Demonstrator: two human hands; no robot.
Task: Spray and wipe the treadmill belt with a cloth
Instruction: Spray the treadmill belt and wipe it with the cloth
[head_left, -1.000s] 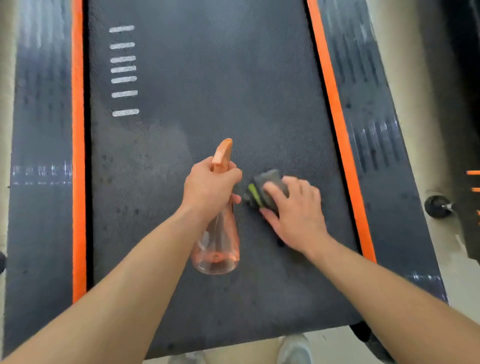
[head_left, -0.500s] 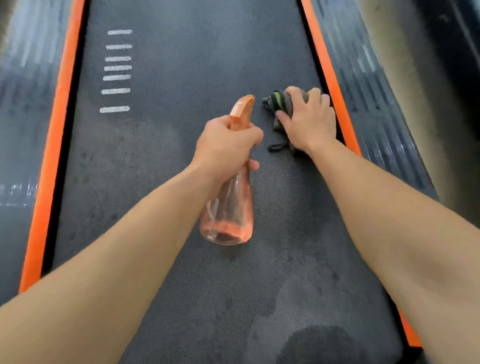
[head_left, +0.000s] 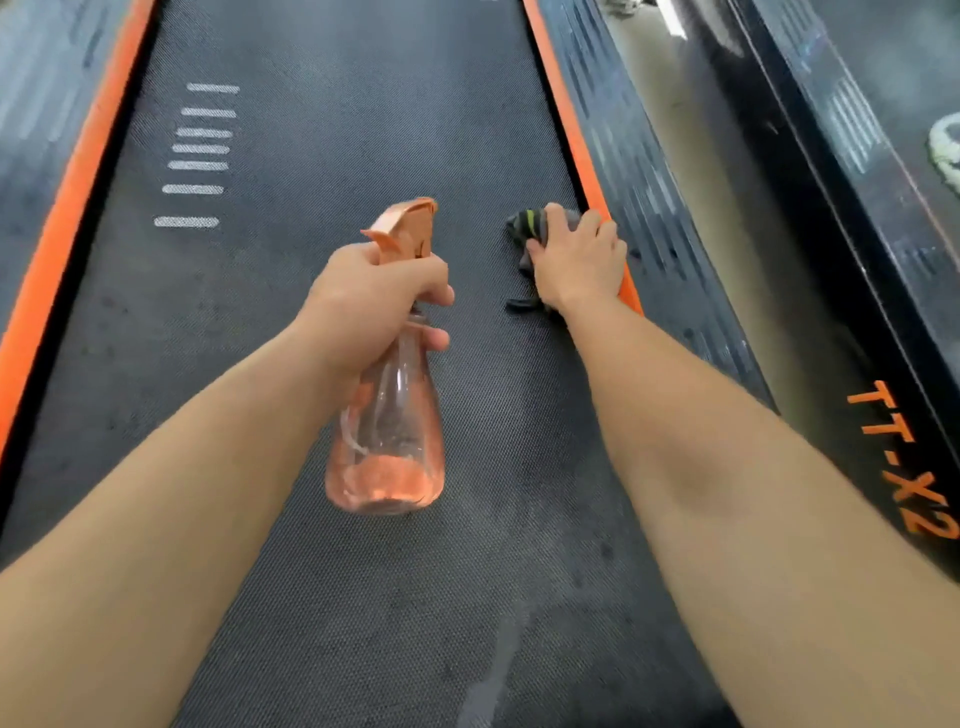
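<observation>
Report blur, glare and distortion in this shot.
Head view: light soft and even, shadows faint, no harsh glare; right side rail smeared by blur; spray bottle and left hand fairly sharp; wide-angle lens fans the belt outward toward the bottom.

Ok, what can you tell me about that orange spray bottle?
The spray bottle is see-through orange plastic with a solid orange nozzle and trigger on top. Its body widens toward the bottom, where a little liquid seems to sit, and a thin tube shows inside. The left hand grips its neck and holds it over the treadmill belt, nozzle pointing away from the person.
</observation>
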